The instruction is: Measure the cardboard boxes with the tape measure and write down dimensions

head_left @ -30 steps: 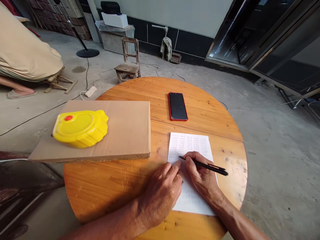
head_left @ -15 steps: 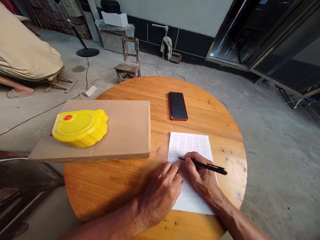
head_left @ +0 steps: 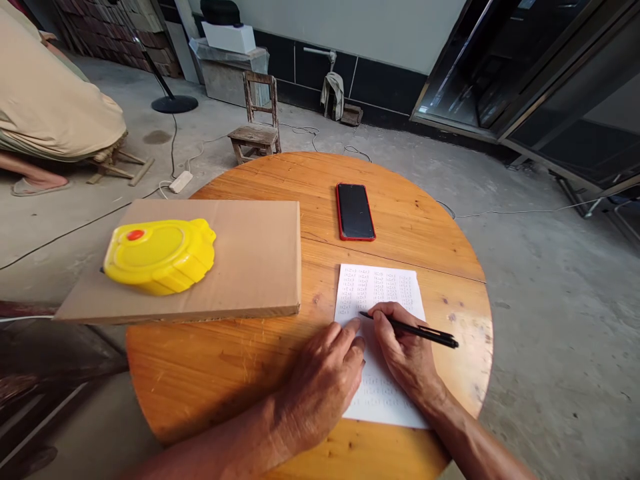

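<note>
1. Pen [head_left: 416, 330], black: we hold it in our right hand [head_left: 407, 353], thumb and fingers closed round the barrel. Its tip is at the lowest written row; whether it touches the page, we cannot tell.
2. Paper sheet [head_left: 383, 293], white: we count columns of small handwriting across the upper part, with fainter rows near the lower edge.
3. Left hand [head_left: 327, 380]: we rest it on the sheet's left side, fingers loosely bent, index fingertip just beside the pen tip. Our hands lie near each other, a strip of paper showing between.
4. Phone [head_left: 355, 211]: red edging, dark screen upward, beyond the sheet.
5. Cardboard box [head_left: 255, 260], flat: to our left, partly overhanging the table's edge.
6. Yellow case [head_left: 157, 257], red button: lying on the box.
7. Round table [head_left: 215, 373], wooden: beneath sheet, phone and box.
8. Wooden chair [head_left: 254, 135]: on the floor beyond.
</note>
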A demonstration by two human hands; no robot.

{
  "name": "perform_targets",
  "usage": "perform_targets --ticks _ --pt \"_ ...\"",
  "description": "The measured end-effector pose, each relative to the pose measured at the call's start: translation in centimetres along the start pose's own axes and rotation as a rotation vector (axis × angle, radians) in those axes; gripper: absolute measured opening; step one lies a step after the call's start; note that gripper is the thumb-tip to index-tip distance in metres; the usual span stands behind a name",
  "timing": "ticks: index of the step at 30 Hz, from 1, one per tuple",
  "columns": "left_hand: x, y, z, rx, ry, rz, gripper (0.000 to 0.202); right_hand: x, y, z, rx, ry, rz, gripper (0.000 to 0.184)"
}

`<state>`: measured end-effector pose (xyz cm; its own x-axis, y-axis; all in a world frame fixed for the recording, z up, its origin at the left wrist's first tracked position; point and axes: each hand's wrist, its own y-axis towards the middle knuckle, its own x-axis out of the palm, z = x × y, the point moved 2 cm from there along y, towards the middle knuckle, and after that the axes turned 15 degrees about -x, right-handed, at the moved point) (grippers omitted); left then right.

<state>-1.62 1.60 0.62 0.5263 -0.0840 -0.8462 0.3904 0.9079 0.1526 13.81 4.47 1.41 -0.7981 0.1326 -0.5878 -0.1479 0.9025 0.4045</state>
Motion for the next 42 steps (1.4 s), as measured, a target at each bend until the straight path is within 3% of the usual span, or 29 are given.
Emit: perform_targets --ticks 21,31,42 --pt "-0.08 0.02 0.1 -0.019 -0.022 0.036 0.022 0.16 -0.04 0.17 0.002 0.04 -0.017 0.018" --pt "0.69 -0.05 -0.28 0.059 0.05 -0.024 0.022 -0.17 -0.25 0.62 0.075 0.141 0.079 0.017" --pt "0.59 -0.09 -0.18 0.042 0.029 0.052 0.024 -0.59 -0.34 0.73 0.074 0.152 0.069 0.018"
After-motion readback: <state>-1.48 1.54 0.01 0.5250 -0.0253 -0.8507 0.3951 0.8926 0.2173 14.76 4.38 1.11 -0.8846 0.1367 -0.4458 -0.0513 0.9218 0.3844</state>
